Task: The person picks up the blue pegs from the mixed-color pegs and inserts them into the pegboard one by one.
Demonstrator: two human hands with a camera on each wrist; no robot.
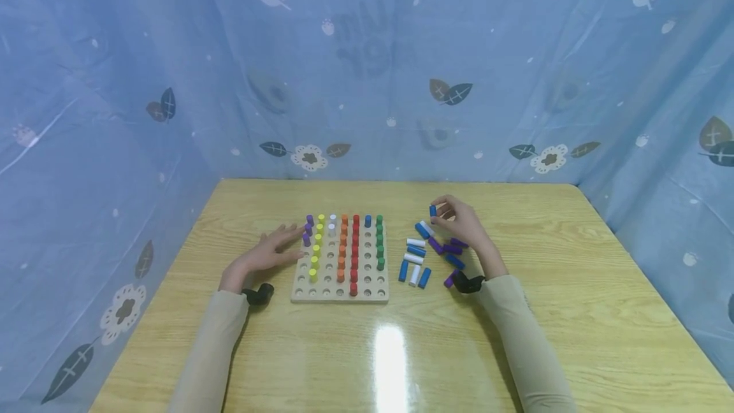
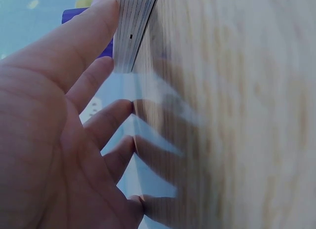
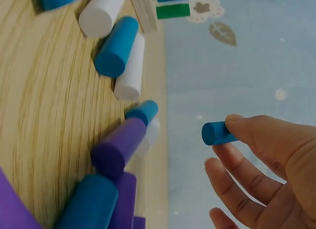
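Seven columns: all seven on the pegboard have pegs in, and I'd call the filling well past half.
Red pegs: seven standing, the one column I see filled right to the bottom.
Yellow pegs, orange pegs: six apiece, one vacant hole under each.
Green pegs: five in, two holes spare.
Purple pegs: three at the top of the leftmost column, vacant holes below.
White pegs: only two up.
Blue column: a lone blue peg at the top, holes running down beneath it.
Right hand: here's the action, thumb and fingers pinching another blue peg above the table, off the board's right side.
Left hand: fingers spread, gripping nothing I can see, right at the board's left edge; whether the thumb presses the wood, I can't tell.
Both hands: well apart, board and pile between them.
Loose pile: blue, white and purple pegs lying right of the board; I spot no loose red, yellow, orange or green, so I judge those colours done.
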